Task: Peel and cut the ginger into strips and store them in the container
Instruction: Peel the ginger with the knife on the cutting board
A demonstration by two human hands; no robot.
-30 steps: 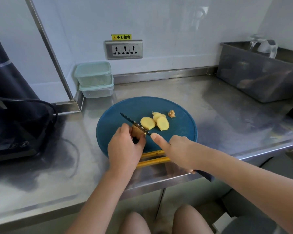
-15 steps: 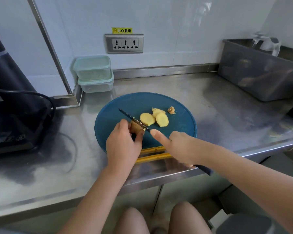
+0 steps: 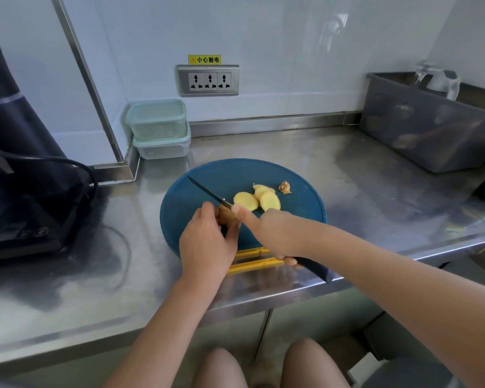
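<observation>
The left hand [image 3: 206, 242] pinches the ginger piece [image 3: 226, 215] near the cutting board's [image 3: 230, 175] near edge; its long axis is hidden. The right hand [image 3: 275, 233] grips the knife [image 3: 207, 191], whose tip points far-left and whose blade rests across the ginger.

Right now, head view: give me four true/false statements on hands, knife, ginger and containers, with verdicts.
1. The left hand holds the ginger piece down on the blue board. True.
2. The knife is in the left hand. False: the right hand grips it, forefinger stretched out toward the blade.
3. Cut slices lie on the blue board, on the right of the blade. True.
4. The two containers stand side by side on the blue board. False: they are stacked one on the other at the back of the counter, off the board.
</observation>
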